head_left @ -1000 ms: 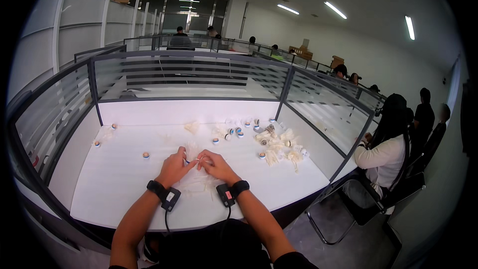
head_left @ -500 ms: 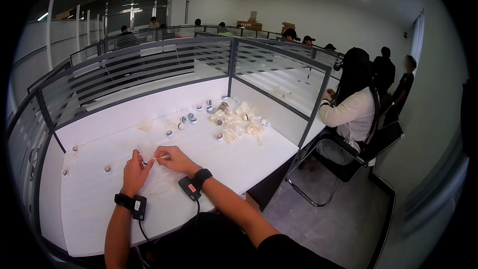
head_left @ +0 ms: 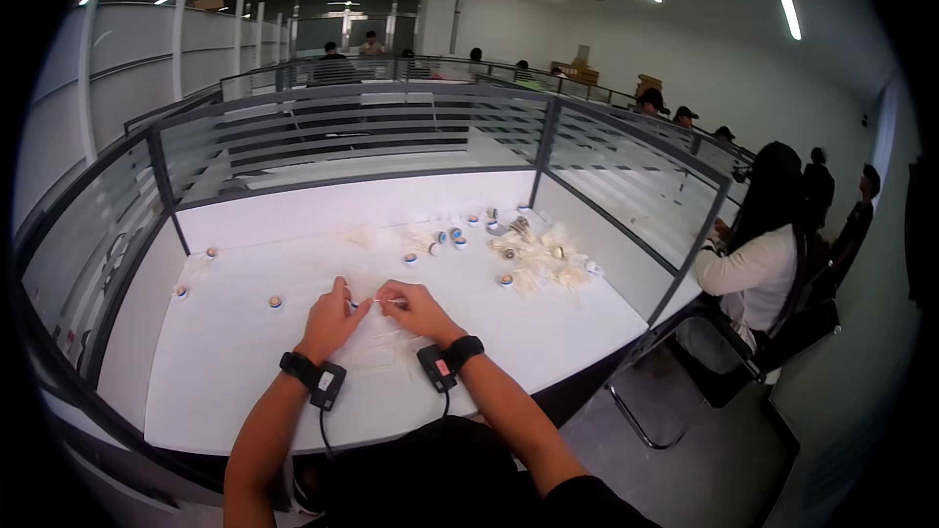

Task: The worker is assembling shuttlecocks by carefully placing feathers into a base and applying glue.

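Over the white tabletop (head_left: 225,372), my left hand (head_left: 333,320) is closed on a small round piece with a blue-and-white edge, which looks like a shuttlecock head; the fingers hide most of it. Close to its thumb, my right hand (head_left: 416,311) pinches a thin white strip, apparently a feather quill, that spans the gap between the hands. Pale feathers (head_left: 386,347) lie on the table beneath and between my wrists. One loose shuttlecock head (head_left: 275,302) stands left of my left hand, and another shuttlecock head (head_left: 410,259) sits beyond my right hand.
A heap of white feathers and shuttlecock parts (head_left: 543,259) lies at the right back. Several more heads stand near the back and left edges. A grey-framed partition (head_left: 352,186) encloses the table. To the right, a person (head_left: 758,264) sits on a black chair (head_left: 719,362).
The view has turned left, so the table and hands appear farther right. Both hands remain close together, with the thin white strip still between them.
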The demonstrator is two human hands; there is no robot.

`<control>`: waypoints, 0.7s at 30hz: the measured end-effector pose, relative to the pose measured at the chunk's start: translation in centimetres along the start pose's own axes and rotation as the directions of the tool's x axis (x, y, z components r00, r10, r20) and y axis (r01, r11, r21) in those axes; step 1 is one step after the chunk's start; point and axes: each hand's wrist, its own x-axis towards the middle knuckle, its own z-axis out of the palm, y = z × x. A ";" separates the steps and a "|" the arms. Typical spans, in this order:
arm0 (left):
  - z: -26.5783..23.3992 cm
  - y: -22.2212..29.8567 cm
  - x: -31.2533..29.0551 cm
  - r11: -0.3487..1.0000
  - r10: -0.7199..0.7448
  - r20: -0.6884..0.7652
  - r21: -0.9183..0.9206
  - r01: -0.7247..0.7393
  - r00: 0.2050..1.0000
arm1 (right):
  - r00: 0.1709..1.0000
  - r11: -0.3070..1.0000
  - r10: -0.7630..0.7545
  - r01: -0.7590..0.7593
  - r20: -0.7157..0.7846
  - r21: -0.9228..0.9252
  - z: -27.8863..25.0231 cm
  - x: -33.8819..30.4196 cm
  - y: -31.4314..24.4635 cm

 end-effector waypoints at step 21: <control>-1.2 -0.3 -0.5 0.999 -0.031 0.068 0.020 0.030 0.997 | 0.998 0.928 -0.052 0.038 -0.028 -0.370 1.3 0.3 -1.2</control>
